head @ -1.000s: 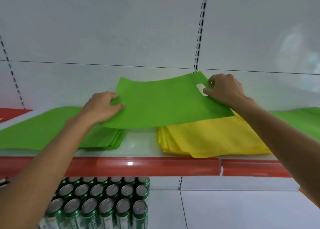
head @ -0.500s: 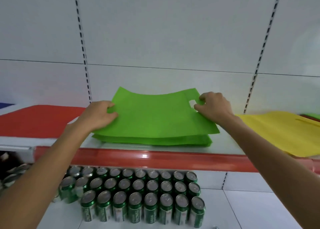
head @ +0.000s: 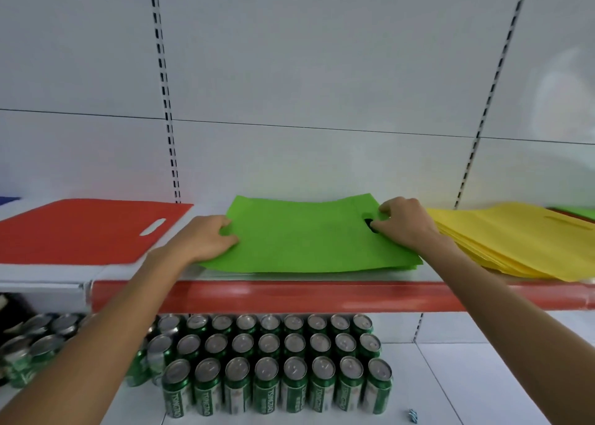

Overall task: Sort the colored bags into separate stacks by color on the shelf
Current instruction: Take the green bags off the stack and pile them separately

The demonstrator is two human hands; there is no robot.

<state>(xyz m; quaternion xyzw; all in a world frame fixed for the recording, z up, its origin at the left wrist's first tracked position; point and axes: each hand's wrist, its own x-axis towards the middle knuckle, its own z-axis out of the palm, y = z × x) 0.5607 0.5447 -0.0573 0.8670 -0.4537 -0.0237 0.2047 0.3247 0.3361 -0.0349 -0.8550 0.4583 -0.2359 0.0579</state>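
Gripped green bag (head: 306,234) at both ends with left hand (head: 206,239) and right hand (head: 405,225). Lay flat on shelf (head: 289,295) between red bag (head: 80,228) and yellow stack (head: 508,241).

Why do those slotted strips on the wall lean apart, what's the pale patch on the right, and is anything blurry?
Head view: the wide-angle lens fans the slotted strips apart toward the top and bows the red shelf edge. The pale patch looks like soft glare on the white back panel. The green bag at centre is fairly sharp, while the cans at far left are smeared.
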